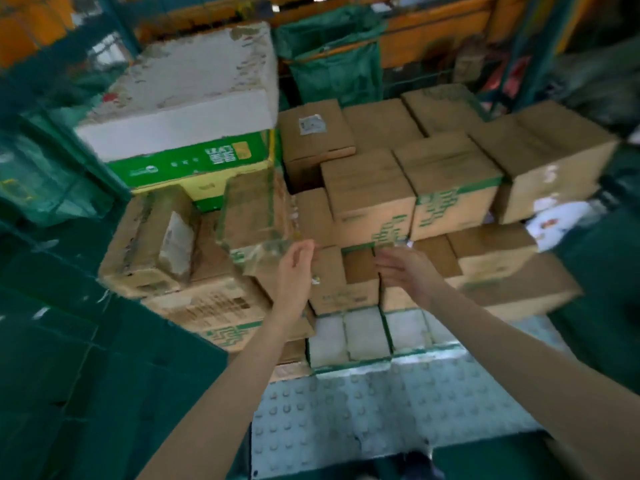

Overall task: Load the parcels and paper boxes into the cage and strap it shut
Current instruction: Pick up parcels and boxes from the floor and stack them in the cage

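Several brown paper boxes with green print (374, 199) are stacked inside the green mesh cage (52, 188). A motion-blurred brown box (252, 216) sits tilted on the stack just beyond my left hand (294, 271), whose fingers are straight and near its lower corner; contact cannot be told. My right hand (405, 271) is stretched out with relaxed fingers above a lower box (346, 285), holding nothing. A white foam box (187, 95) rests on a green carton (194, 161) at the back left.
A studded grey metal floor plate (381, 410) lies at the cage front. White blocks (363, 334) sit under the lower boxes. Green mesh walls close in on the left and on the right (606, 289). Orange racking (433, 32) and a green sack (332, 57) stand behind.
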